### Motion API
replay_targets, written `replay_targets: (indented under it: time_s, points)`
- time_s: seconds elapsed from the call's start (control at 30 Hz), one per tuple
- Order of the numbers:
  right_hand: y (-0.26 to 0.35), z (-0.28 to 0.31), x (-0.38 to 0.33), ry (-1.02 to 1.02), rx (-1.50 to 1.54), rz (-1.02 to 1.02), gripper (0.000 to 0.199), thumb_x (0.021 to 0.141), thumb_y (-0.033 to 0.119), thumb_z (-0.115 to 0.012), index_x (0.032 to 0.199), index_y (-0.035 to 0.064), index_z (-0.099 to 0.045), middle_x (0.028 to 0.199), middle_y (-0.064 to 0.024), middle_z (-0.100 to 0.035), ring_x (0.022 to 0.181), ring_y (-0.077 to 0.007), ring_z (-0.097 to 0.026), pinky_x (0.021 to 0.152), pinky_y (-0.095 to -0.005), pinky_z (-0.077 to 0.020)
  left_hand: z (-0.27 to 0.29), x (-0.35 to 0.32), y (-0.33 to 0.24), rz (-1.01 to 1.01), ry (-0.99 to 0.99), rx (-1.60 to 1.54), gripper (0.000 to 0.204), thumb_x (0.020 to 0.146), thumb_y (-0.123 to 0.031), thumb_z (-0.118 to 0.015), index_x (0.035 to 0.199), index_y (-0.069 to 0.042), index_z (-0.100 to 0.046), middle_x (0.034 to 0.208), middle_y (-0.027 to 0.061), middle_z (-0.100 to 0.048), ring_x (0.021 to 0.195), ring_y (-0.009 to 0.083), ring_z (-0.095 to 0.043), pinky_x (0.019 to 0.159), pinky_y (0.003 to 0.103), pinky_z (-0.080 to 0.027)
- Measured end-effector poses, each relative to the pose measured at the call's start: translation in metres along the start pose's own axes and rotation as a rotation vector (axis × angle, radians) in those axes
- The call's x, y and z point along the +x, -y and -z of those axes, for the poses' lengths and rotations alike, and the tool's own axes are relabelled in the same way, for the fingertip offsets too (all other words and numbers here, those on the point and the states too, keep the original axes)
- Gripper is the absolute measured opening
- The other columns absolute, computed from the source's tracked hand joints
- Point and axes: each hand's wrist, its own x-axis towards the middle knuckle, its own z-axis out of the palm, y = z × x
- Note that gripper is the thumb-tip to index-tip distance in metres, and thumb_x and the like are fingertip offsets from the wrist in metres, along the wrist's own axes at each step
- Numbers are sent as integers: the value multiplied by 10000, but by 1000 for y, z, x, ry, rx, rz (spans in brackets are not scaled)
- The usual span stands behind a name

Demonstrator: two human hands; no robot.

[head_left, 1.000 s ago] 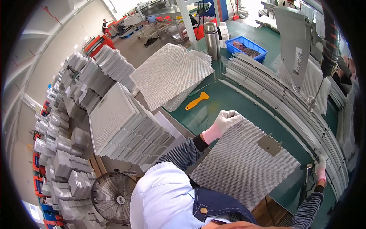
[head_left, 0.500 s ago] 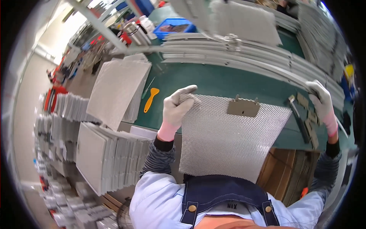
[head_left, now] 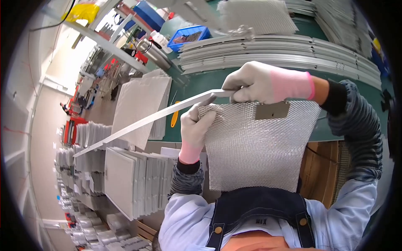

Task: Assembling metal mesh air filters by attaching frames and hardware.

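Note:
My left hand (head_left: 195, 127), in a white glove with a pink cuff, is closed on the top left corner of a silvery expanded-metal mesh sheet (head_left: 255, 152). The sheet hangs in front of my apron. A flat grey-brown clip plate (head_left: 272, 111) sits on its top edge. Just above that edge, my right hand (head_left: 257, 83) is closed round one end of a long, thin white metal strip (head_left: 144, 121). The strip slants down to the far left, passing close to my left fingertips. Whether the strip touches the mesh I cannot tell.
Long metal strips (head_left: 276, 52) lie stacked across the green table (head_left: 205, 81). White panels (head_left: 138, 104) and an orange scraper (head_left: 174, 117) are at its left. Behind stand a steel flask (head_left: 153, 53) and a blue tray (head_left: 188, 35). More panels (head_left: 134, 180) stand below left.
My right hand has come from the far right to the middle, bringing the white metal strip across above the mesh. My left hand keeps its hold on the corner.

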Motion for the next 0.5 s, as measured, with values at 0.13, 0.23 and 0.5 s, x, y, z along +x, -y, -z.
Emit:
replay_targets:
  time_s: [0.13, 0.23, 0.5]
  points:
    - [10, -23, 22, 41, -104, 2, 192, 808, 110, -663, 926, -36, -627, 743, -94, -640, 659, -156, -588, 649, -304, -486, 6, -5, -2, 12, 21, -63, 315, 846, 7, -613, 1159, 41, -636, 946, 27, -675, 821, 63, -590, 723, 209, -475]
    - [6, -7, 8, 113, -170, -57, 184, 770, 106, -672, 894, -22, -628, 705, -70, -611, 635, -114, -557, 613, -275, -476, 19, -11, -5, 4, 43, -42, 287, 860, -24, -627, 1141, 29, -651, 943, 26, -680, 817, 56, -594, 735, 208, -482]
    - [16, -9, 1, 112, -169, -179, 250, 830, 134, -653, 1012, -36, -651, 744, -95, -643, 659, -142, -590, 661, -291, -490, 18, -11, -11, 71, 99, -157, 264, 867, -49, -636, 1119, 25, -653, 926, 9, -669, 806, 54, -575, 727, 206, -474]
